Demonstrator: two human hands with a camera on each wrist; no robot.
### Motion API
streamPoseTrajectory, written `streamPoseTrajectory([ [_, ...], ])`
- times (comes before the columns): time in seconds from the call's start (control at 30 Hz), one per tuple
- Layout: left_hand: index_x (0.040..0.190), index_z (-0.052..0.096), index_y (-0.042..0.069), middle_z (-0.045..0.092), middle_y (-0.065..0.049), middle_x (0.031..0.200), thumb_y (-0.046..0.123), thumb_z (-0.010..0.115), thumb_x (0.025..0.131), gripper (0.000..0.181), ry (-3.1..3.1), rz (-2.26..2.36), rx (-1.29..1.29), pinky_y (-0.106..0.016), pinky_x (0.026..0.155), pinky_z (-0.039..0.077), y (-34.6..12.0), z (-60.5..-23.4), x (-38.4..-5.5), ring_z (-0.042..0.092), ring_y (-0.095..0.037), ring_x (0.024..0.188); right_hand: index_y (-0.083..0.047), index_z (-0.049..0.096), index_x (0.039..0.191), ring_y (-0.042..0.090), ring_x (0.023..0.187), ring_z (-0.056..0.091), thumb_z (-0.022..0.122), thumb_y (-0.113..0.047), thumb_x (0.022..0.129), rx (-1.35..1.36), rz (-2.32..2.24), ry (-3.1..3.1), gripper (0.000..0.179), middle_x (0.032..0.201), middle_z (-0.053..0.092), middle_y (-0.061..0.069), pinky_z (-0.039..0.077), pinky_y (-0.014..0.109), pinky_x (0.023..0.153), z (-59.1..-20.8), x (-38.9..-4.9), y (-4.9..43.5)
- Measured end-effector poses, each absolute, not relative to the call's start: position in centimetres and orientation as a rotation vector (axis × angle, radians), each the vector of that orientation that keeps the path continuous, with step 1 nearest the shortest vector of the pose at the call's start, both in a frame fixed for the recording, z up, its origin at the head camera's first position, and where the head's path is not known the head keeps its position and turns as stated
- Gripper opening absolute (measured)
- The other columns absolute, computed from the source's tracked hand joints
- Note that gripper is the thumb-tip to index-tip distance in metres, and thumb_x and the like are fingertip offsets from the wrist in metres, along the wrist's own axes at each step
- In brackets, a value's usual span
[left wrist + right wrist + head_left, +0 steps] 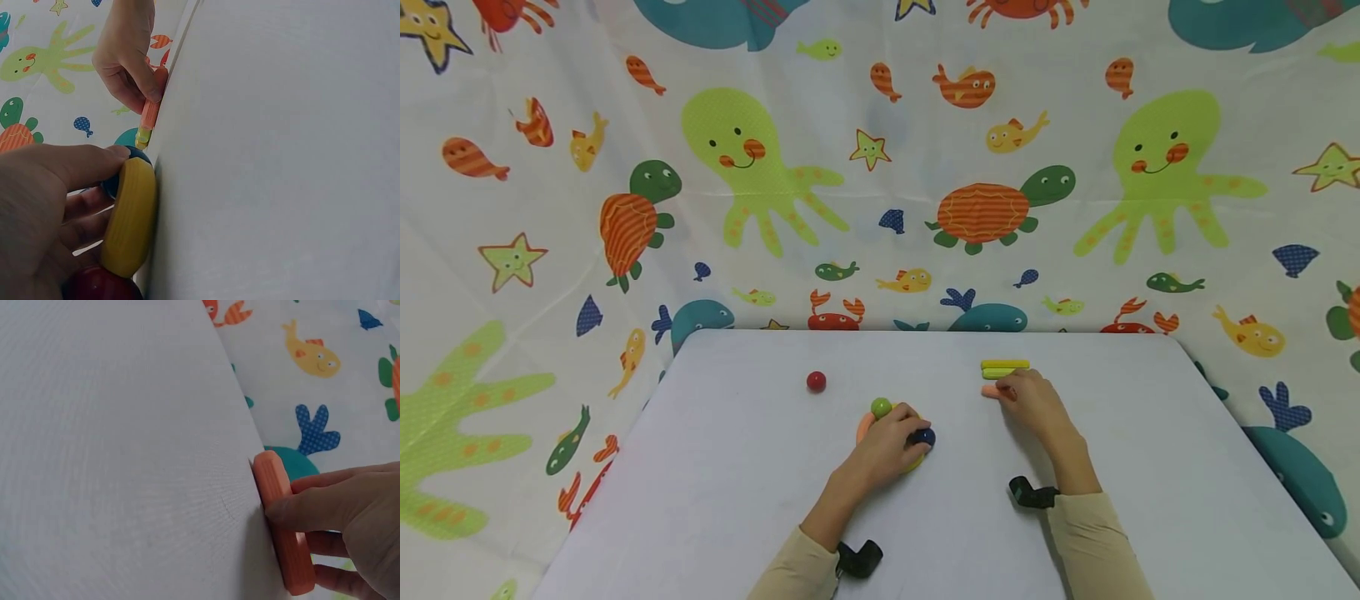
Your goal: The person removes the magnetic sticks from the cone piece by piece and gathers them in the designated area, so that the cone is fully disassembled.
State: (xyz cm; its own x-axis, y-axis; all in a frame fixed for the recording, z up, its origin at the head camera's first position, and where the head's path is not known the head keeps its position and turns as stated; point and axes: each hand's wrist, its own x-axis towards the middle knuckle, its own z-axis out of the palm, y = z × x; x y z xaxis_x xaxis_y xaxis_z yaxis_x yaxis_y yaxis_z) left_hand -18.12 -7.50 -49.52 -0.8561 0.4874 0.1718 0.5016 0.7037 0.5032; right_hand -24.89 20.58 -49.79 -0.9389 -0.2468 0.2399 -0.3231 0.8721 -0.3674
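Orange stick (292, 559) in right fingers (322, 509), near table's far edge (910, 335).

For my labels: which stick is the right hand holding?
The orange stick, gripped by the right hand; the yellow stick and green stick lie beyond it.

White tabletop (685, 483), broad at the near side and narrower toward the far edge. Behind it and down both sides, a white fabric backdrop (827, 108), lightly creased, printed with cartoon sea life: smiling lime-green octopuses (722, 117), green-headed turtles (982, 213) with orange-striped bodies, teal whales (992, 318), red crabs (832, 322) just above the tabletop's far edge, yellow-green starfish (512, 262), small orange fish (966, 88), dark blue seashells (1295, 259).
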Motion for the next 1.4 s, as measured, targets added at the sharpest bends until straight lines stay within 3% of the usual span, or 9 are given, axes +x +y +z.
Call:
streamPoseTrajectory([
  [0.13,0.124,0.07,0.007,0.062,-0.002,0.116,0.022,0.072,0.093,0.034,-2.877,-0.866,-0.835,-0.029,0.096,0.055,-7.49,-49.58,-18.12,0.064,-0.014,0.106,0.002,0.077,0.097,0.034,0.091,0.061,0.078,-0.021,0.086,0.393,0.603,-2.777,0.025,0.095,0.07,0.017,0.053,0.051,0.087,-50.27,-24.95,20.65],
  [0.57,0.125,0.069,0.009,0.062,-0.002,0.118,0.025,0.07,0.095,0.035,-2.886,-0.872,-0.823,-0.029,0.097,0.054,-7.49,-49.55,-18.08,0.064,-0.013,0.108,0.004,0.075,0.102,0.033,0.1,0.061,0.069,-0.004,0.092,0.312,0.769,-2.768,0.014,0.106,0.061,0.018,0.054,0.05,0.096,-50.44,-24.77,20.06],
  [1.07,0.125,0.069,0.009,0.062,-0.002,0.117,0.024,0.07,0.094,0.035,-2.895,-0.864,-0.822,-0.031,0.097,0.054,-7.51,-49.47,-18.0,0.064,-0.014,0.107,0.006,0.072,0.109,0.036,0.103,0.06,0.068,-0.008,0.094,0.253,0.835,-2.799,0.021,0.112,0.056,0.021,0.053,0.051,0.096,-50.51,-24.84,19.93],
  [1.4,0.126,0.069,0.01,0.062,-0.001,0.118,0.027,0.069,0.095,0.035,-2.907,-0.868,-0.811,-0.03,0.097,0.054,-7.52,-49.52,-17.97,0.063,-0.012,0.107,0.003,0.073,0.101,0.03,0.094,0.06,0.07,-0.008,0.092,0.278,0.852,-2.753,0.014,0.103,0.062,0.018,0.055,0.048,0.09,-50.57,-24.82,19.7],
])
